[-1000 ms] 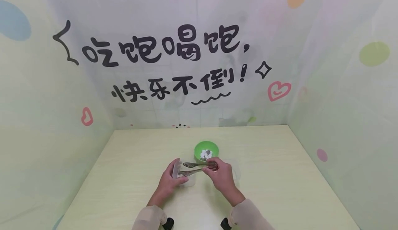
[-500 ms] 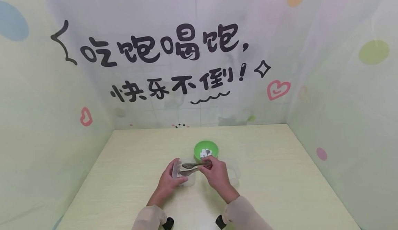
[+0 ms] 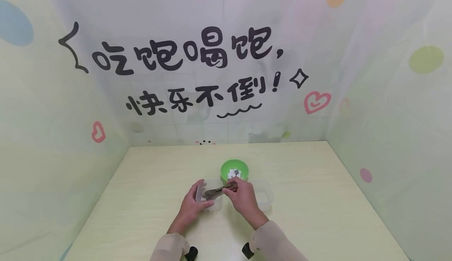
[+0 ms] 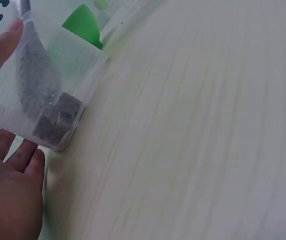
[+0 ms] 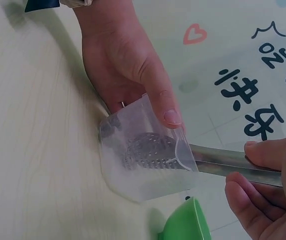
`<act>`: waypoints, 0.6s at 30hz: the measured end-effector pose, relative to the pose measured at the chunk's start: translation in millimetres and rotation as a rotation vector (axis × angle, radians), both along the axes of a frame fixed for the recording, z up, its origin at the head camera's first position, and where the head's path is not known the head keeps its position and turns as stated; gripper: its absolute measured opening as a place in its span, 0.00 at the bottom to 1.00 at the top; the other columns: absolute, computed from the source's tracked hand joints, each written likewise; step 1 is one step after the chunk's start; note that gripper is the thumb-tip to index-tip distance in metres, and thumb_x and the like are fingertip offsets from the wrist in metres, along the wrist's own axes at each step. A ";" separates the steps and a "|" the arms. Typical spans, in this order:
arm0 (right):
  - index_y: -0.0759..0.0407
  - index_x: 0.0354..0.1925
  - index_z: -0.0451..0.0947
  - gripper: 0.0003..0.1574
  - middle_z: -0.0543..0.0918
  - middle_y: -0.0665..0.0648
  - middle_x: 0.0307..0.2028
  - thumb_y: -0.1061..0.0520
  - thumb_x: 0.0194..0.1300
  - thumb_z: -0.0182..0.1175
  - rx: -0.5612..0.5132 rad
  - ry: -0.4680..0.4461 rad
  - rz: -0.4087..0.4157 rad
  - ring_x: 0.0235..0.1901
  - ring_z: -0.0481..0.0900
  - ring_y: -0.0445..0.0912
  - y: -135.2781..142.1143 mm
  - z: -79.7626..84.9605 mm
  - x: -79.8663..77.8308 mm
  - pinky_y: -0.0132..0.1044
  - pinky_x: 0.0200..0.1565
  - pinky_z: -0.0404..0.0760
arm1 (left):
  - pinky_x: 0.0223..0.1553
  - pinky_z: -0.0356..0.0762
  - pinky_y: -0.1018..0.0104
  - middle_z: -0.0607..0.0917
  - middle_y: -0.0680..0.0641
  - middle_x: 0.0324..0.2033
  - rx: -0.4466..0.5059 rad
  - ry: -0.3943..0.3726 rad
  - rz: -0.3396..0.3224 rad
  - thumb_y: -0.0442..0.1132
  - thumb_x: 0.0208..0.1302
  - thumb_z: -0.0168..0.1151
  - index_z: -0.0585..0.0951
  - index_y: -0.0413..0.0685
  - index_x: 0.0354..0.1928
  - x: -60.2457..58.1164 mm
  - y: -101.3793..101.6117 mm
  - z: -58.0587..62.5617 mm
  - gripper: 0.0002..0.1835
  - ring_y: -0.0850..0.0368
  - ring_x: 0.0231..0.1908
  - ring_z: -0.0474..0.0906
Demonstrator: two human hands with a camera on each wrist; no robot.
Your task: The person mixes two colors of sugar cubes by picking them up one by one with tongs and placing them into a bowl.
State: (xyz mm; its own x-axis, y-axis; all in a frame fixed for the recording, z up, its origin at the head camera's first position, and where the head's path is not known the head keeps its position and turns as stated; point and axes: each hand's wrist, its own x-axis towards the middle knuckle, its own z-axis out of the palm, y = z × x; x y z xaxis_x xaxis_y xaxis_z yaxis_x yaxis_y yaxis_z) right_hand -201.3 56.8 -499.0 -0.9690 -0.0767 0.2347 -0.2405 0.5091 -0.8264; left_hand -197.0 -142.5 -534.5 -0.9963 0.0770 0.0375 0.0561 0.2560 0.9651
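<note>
My left hand [image 3: 190,207] grips a clear plastic box [image 5: 140,182], tilted with its mouth toward the right. Thumb and fingers hold its opposite sides. Several dark brownish-grey cubes [image 4: 59,120] lie in the box's bottom corner, seen through the wall. Metal tongs [image 5: 218,156] with perforated tips are pinched in my right hand [image 3: 245,200], thumb against fingers. Their tips reach inside the box, close by the cubes in the left wrist view, and the arms lie near each other. Behind the hands stands a green bowl [image 3: 244,168] with white cubes [image 3: 231,172] and a few grey ones.
A second clear plastic box [image 3: 267,202] stands on the table to the right, partly behind my right hand. The pale wooden table [image 3: 310,206] meets printed fabric walls [image 3: 176,131] at the back and both sides.
My right hand has moved a little left, bringing the tongs further into the box. The tongs' arms, spread apart before, have come together. My left hand and the box have stayed put.
</note>
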 end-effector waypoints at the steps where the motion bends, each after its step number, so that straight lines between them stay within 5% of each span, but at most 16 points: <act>1: 0.63 0.40 0.81 0.14 0.85 0.51 0.30 0.61 0.56 0.71 -0.002 0.000 0.000 0.29 0.81 0.40 0.3 0.2 0.1 0.29 0.28 0.79 | 0.61 0.65 0.41 0.70 0.31 0.63 0.003 -0.001 -0.001 0.32 0.49 0.75 0.63 0.39 0.70 0.3 0.0 0.6 0.46 0.33 0.61 0.67; 8: 0.63 0.39 0.81 0.12 0.85 0.52 0.29 0.61 0.56 0.71 -0.034 0.017 -0.002 0.29 0.81 0.41 2.9 -0.7 1.5 0.29 0.30 0.80 | 0.61 0.64 0.40 0.69 0.31 0.63 0.008 0.010 -0.011 0.33 0.49 0.76 0.62 0.38 0.71 0.0 0.5 -1.1 0.46 0.33 0.61 0.66; 15: 0.63 0.40 0.81 0.15 0.85 0.52 0.29 0.60 0.55 0.72 -0.012 0.047 -0.003 0.28 0.80 0.39 1.5 0.3 -0.5 0.28 0.28 0.79 | 0.61 0.65 0.43 0.70 0.38 0.65 -0.021 0.007 0.027 0.38 0.47 0.78 0.64 0.50 0.71 -17.0 -4.9 -36.1 0.48 0.39 0.61 0.68; 18: 0.63 0.41 0.81 0.15 0.84 0.52 0.29 0.60 0.55 0.72 0.019 0.041 -0.002 0.28 0.80 0.39 -0.4 2.4 -0.8 0.29 0.27 0.79 | 0.61 0.65 0.41 0.69 0.35 0.64 -0.020 0.020 0.019 0.35 0.48 0.77 0.63 0.45 0.71 -11.6 -2.2 -24.6 0.47 0.36 0.61 0.67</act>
